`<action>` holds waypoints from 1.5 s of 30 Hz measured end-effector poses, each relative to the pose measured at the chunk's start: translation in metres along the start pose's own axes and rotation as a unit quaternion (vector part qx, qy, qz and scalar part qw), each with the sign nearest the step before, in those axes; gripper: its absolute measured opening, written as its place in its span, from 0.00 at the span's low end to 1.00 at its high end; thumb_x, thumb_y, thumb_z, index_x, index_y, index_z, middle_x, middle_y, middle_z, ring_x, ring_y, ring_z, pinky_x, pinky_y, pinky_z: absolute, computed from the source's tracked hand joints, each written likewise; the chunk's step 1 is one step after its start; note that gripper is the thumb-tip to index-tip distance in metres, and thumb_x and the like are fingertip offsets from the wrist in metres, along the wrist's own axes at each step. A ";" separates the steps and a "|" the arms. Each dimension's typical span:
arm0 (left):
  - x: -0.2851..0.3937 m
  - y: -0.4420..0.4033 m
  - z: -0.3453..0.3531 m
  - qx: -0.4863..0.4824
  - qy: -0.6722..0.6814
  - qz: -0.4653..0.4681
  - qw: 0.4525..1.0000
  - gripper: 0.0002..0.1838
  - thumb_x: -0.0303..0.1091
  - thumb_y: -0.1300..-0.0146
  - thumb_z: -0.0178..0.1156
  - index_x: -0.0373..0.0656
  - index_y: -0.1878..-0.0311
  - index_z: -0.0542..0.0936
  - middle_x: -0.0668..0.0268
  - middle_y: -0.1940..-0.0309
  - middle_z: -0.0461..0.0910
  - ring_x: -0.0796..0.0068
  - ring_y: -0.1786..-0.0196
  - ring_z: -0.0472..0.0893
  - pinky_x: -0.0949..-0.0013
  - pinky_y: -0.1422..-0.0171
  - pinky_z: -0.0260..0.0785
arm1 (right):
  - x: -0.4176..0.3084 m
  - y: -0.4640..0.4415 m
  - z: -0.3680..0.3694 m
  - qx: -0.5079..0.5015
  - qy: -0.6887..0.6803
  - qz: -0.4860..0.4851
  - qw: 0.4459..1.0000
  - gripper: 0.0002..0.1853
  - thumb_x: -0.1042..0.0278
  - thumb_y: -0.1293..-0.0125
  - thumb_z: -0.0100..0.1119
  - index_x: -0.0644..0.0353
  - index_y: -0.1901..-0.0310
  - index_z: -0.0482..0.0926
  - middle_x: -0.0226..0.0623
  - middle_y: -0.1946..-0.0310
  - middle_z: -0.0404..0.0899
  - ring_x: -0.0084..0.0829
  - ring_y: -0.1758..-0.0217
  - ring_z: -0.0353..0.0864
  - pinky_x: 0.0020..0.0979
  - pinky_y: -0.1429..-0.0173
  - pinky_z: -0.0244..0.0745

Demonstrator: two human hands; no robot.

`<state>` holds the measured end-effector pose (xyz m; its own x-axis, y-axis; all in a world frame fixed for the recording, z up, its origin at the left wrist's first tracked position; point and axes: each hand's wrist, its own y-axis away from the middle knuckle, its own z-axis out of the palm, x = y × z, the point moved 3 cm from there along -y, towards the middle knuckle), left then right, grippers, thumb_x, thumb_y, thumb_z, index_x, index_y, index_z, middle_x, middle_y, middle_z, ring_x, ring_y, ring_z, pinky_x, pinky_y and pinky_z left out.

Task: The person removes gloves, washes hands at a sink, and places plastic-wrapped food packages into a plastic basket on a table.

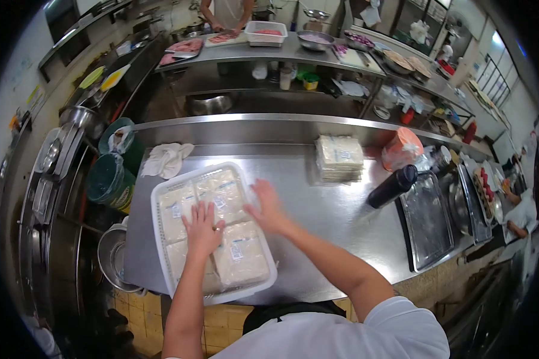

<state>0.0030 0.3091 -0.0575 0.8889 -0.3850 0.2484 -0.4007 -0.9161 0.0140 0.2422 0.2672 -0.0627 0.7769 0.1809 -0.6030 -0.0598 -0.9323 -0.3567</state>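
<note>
A white plastic basket (261,293) stands on the steel table, filled with flat, pale, clear-wrapped packets (241,254) that carry small labels. My left hand (203,230) lies on the packets near the basket's middle, fingers spread. At the basket's right rim is my right hand (267,206), fingers apart and slightly blurred, with nothing visible in it. Whether it touches the rim I cannot tell. A separate stack of similar packets (340,158) sits farther back on the table, to the right.
A white cloth (166,160) lies at the table's back left. On the right are a dark bottle (393,186), an orange container (401,148) and a metal tray (426,221). Green bins (111,179) stand left. Across the counter, another person (226,15) handles meat.
</note>
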 end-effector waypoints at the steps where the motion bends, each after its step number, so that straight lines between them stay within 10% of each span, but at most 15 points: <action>1: 0.001 0.000 0.005 -0.014 0.004 -0.001 1.000 0.37 0.55 0.26 0.53 0.47 0.19 0.63 0.50 0.16 0.51 0.43 0.14 0.46 0.31 0.16 0.32 | 0.037 0.007 -0.014 0.041 -0.017 0.025 0.999 0.37 0.50 0.29 0.64 0.68 0.28 0.68 0.63 0.27 0.65 0.58 0.21 0.60 0.53 0.18 0.54; 10: 0.103 0.031 -0.017 0.156 0.265 0.063 0.949 0.23 0.31 0.35 0.68 0.37 0.37 0.80 0.48 0.33 0.77 0.45 0.29 0.73 0.47 0.22 0.61 | 0.278 -0.010 -0.235 0.214 0.186 0.340 0.897 0.29 0.56 0.39 0.69 0.77 0.49 0.80 0.65 0.50 0.82 0.61 0.43 0.81 0.51 0.34 0.74; 15: 0.206 0.043 -0.001 0.090 0.374 0.115 0.916 0.17 0.24 0.39 0.69 0.39 0.46 0.84 0.55 0.45 0.85 0.51 0.41 0.82 0.55 0.33 0.73 | 0.337 -0.030 -0.250 0.069 0.152 0.453 0.876 0.29 0.48 0.40 0.73 0.74 0.55 0.86 0.62 0.52 0.86 0.58 0.46 0.86 0.49 0.39 0.80; 31: 0.299 -0.051 0.079 -0.114 0.423 -0.011 0.899 0.20 0.33 0.33 0.69 0.38 0.40 0.81 0.53 0.43 0.84 0.62 0.50 0.86 0.59 0.41 0.77 | 0.310 0.005 -0.241 0.127 0.106 0.504 0.848 0.31 0.44 0.40 0.74 0.71 0.54 0.82 0.63 0.54 0.85 0.60 0.47 0.85 0.51 0.43 0.79; 36: 0.332 -0.176 0.123 -0.040 0.310 0.031 0.949 0.36 0.51 0.35 0.69 0.34 0.33 0.74 0.43 0.40 0.82 0.42 0.37 0.81 0.53 0.32 0.72 | 0.306 0.018 -0.232 0.157 0.014 0.511 0.845 0.30 0.51 0.39 0.75 0.72 0.50 0.79 0.64 0.50 0.84 0.60 0.46 0.85 0.49 0.40 0.78; 42: 0.356 -0.251 0.148 -0.114 0.353 -0.057 0.927 0.30 0.46 0.36 0.72 0.29 0.42 0.80 0.50 0.50 0.86 0.58 0.47 0.86 0.60 0.42 0.76 | 0.308 0.036 -0.209 0.174 -0.311 0.535 0.765 0.21 0.65 0.37 0.73 0.76 0.51 0.80 0.47 0.57 0.86 0.35 0.60 0.88 0.40 0.65 0.83; 45: 0.341 -0.243 0.151 -0.206 0.358 -0.055 0.909 0.28 0.44 0.37 0.74 0.29 0.44 0.81 0.52 0.52 0.87 0.62 0.51 0.86 0.60 0.47 0.77 | 0.298 0.054 -0.208 0.151 -0.336 0.497 0.786 0.23 0.68 0.38 0.73 0.77 0.47 0.80 0.46 0.55 0.86 0.35 0.58 0.87 0.37 0.56 0.82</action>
<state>0.4369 0.3840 -0.1220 0.6159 0.0133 0.7877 -0.4985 -0.7677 0.4027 0.6008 0.2051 -0.1127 -0.2477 -0.3712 -0.8949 -0.6525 -0.6189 0.4373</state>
